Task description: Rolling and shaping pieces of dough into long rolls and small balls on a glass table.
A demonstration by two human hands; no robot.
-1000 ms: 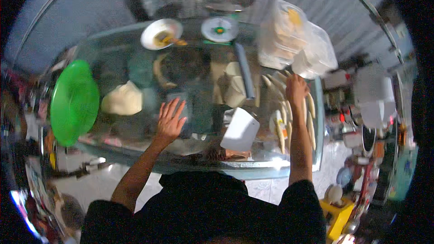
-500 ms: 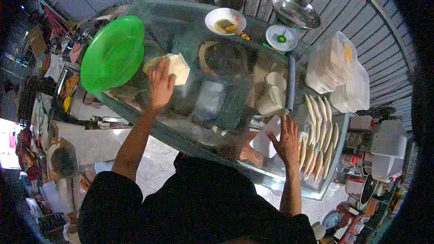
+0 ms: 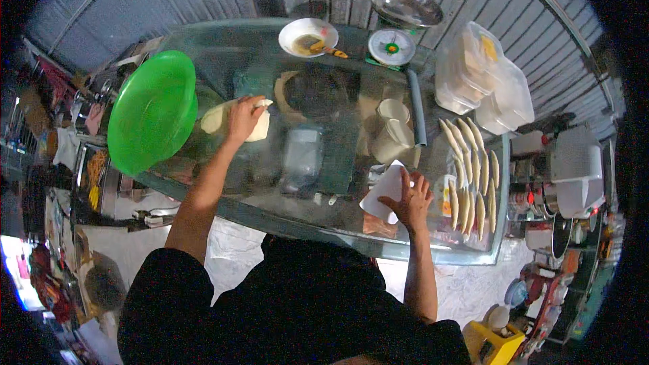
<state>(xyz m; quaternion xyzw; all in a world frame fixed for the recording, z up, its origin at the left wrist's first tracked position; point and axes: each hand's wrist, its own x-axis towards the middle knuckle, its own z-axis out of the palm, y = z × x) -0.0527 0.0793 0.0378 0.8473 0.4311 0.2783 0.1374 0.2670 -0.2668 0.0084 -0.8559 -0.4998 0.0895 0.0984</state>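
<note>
A pale lump of dough (image 3: 215, 119) lies on the glass-topped table (image 3: 270, 186), left of the middle. My left hand (image 3: 243, 122) is closed over it, its fingertips gripping a raised flap. To the right, my right hand (image 3: 412, 204) grips a flat white dough scraper (image 3: 382, 195) between thumb and fingers, tilted over the table's front part. Several long, thin dough strips (image 3: 466, 162) lie in rows just right of that hand. A grey rolling rod (image 3: 416, 108) lies beyond it.
A green basin (image 3: 152, 111) stands at the left end. Along the back are a white bowl (image 3: 297, 30) with a brush and a scale (image 3: 392, 47) with a steel pan (image 3: 405, 5). Clear plastic containers (image 3: 503, 98) are stacked at the right. Cups show through the glass.
My left fingers, laid flat on the dough before, now curl around it. My right hand has drawn back from the rod's near end and taken hold of the white scraper. The view has shifted.
</note>
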